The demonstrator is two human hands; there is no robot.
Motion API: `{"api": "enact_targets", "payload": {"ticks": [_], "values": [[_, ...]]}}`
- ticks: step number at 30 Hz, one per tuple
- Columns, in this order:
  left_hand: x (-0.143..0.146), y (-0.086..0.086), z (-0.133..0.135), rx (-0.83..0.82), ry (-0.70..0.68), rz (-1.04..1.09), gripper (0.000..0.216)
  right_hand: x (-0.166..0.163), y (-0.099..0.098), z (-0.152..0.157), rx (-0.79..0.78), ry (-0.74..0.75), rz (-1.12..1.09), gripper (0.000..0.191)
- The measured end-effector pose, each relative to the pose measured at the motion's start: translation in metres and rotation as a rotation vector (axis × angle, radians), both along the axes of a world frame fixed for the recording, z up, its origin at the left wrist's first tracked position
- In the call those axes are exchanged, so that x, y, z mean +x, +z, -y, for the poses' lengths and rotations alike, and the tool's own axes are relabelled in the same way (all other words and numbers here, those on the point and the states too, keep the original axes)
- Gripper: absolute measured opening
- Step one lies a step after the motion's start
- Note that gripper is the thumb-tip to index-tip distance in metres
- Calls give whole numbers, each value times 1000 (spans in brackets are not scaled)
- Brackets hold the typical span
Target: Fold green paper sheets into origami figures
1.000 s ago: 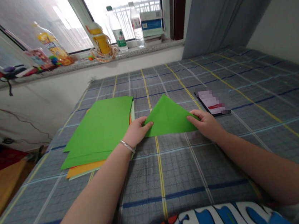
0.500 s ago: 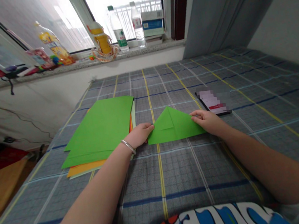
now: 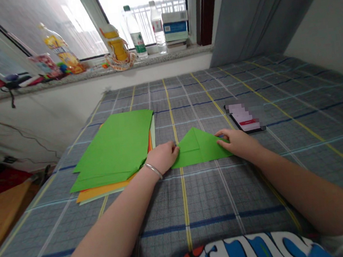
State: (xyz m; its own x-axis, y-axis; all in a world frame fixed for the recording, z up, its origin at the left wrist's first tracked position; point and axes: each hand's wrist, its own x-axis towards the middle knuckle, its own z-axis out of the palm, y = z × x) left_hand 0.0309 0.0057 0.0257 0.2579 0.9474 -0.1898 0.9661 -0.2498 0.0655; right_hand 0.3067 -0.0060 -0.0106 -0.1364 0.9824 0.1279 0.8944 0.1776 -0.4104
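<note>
A folded piece of green paper (image 3: 203, 147), triangular with its point away from me and creases across its face, is between my hands on the plaid cloth. My left hand (image 3: 164, 156), with a silver bangle at the wrist, pinches its left corner. The right corner is gripped between thumb and fingers of my right hand (image 3: 236, 141). Close to my left forearm lies a stack of coloured paper (image 3: 117, 143), green sheets uppermost, with orange and pale green edges showing beneath.
A phone (image 3: 244, 118) with a blurred screen lies beyond my right hand. The plaid cloth (image 3: 198, 199) covers the bed-like surface. On the windowsill stand a green-capped bottle (image 3: 136, 33), another clear bottle (image 3: 158, 29), a yellow cup (image 3: 117, 44) and stacked boxes (image 3: 175, 27).
Both hands have moved slightly inward along the green paper. The paper's peak sits a little lower and nearer to me. The nearby stack's right edge is slightly bent by my left wrist.
</note>
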Motion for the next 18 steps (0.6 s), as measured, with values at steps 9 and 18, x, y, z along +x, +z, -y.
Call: {"api": "enact_targets", "payload": {"ticks": [9,18], "values": [[1,2,2,11,-68,-38,40,1,1,1,-2,56,8,25],[2,-7,6,283,-162,24,27,2,-2,-1,238,289,3,27]]}}
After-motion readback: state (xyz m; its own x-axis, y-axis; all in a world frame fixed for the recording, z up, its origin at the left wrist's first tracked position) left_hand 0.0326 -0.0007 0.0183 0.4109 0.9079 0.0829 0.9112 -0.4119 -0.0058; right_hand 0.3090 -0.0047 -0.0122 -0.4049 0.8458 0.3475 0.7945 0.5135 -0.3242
